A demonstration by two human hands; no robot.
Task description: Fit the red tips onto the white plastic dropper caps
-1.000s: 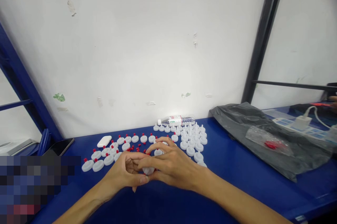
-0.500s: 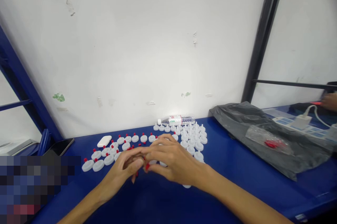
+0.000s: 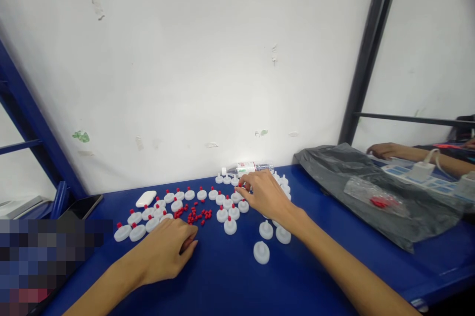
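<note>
My right hand (image 3: pixel 265 196) is over the back rows, thumb and fingertips pinched at a small red cap (image 3: pixel 239 185); its fingers partly cover the white piece there. Low on the left, my left hand (image 3: pixel 166 249) is curled beside a scatter of small red caps (image 3: pixel 193 218); what its fingers hold, if anything, is hidden. Round white spouted lids with red tips (image 3: pixel 230 227) stand in rows to the left and middle. Plain white spouted lids (image 3: pixel 261 252) without red tips lie to the right, several partly behind my right hand and forearm.
At the wall lies a plastic bottle (image 3: pixel 245 168). A white rounded case (image 3: pixel 146 199) and a dark phone-like slab (image 3: pixel 91 206) are at left. On the right, a grey plastic bag (image 3: pixel 345 197) carries a clear bag of red pieces (image 3: pixel 382 201). Beyond it are a power strip (image 3: pixel 397 175) and another person's arm (image 3: pixel 415 152).
My hands have parted. The right moved up and right to the rows, and the left drew down and left, uncovering the red caps. Another person's arm now reaches in at far right.
</note>
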